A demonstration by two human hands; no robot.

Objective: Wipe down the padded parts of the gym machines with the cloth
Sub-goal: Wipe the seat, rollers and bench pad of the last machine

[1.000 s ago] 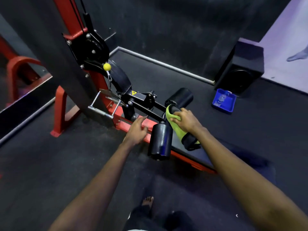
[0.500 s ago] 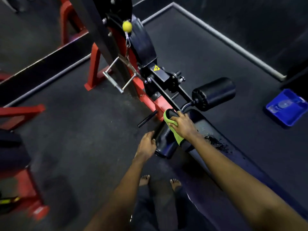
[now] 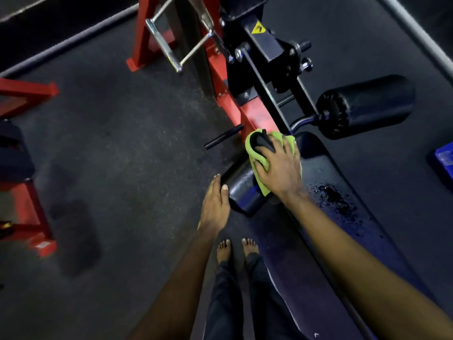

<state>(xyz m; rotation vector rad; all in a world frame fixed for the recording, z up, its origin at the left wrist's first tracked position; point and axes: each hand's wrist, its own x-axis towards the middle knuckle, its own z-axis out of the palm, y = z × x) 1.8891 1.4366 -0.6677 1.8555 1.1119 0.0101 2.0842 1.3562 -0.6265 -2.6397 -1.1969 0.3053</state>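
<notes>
Head view, cloth (image 3: pixel 256 157) on roller pad (image 3: pixel 241 190), red frame (image 3: pixel 253 116), blue tray (image 3: pixel 445 160)

Soft, fuzzy green cloth (image 3: pixel 255 155) on a roller pad (image 3: pixel 242 190) of glossy black vinyl-like covering. The second roller pad (image 3: pixel 367 106) is duller, puckered at its end. Frame (image 3: pixel 252 116): red painted metal. Handle (image 3: pixel 169 52): bright polished metal. Floor (image 3: pixel 122 143): matt, speckled, grainy.

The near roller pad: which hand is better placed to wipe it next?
Right. The right hand holds the green cloth on the roller pad; the left hand only rests against its end, holding no cloth.
</notes>
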